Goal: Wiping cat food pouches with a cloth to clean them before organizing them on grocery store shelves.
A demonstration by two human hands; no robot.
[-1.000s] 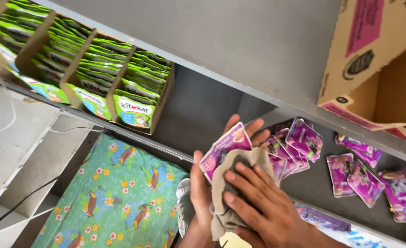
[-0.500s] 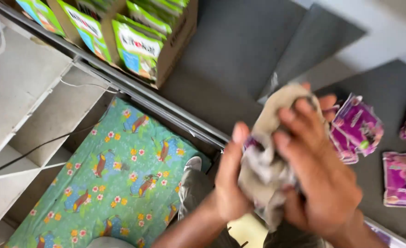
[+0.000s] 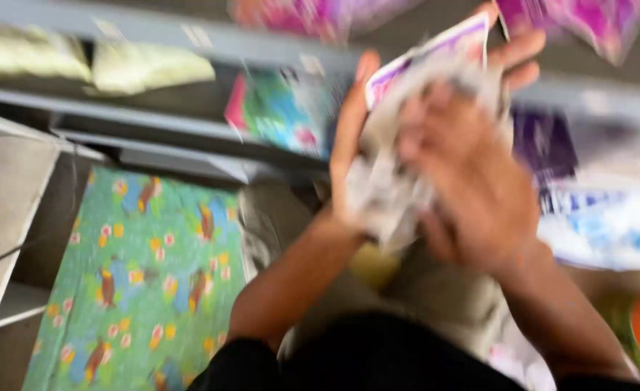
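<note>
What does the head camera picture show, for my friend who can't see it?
Two hands, the left hand and right hand, hold a purple pouch and a pale cloth in front of grey shelves. A green patterned mat lies below. Everything is blurred.

Pic is blurred. Left hand (image 3: 352, 156) & right hand (image 3: 472, 181) bare, no rings/gloves visible, forearms bare to elbows. Dark, prob. black, sleeves at bottom centre & bottom right of frame. Khaki trousers between arms.

I hold a purple-and-white pouch (image 3: 436, 54) upright; blurred purple pouches (image 3: 588, 25) lie on the shelf above.
</note>
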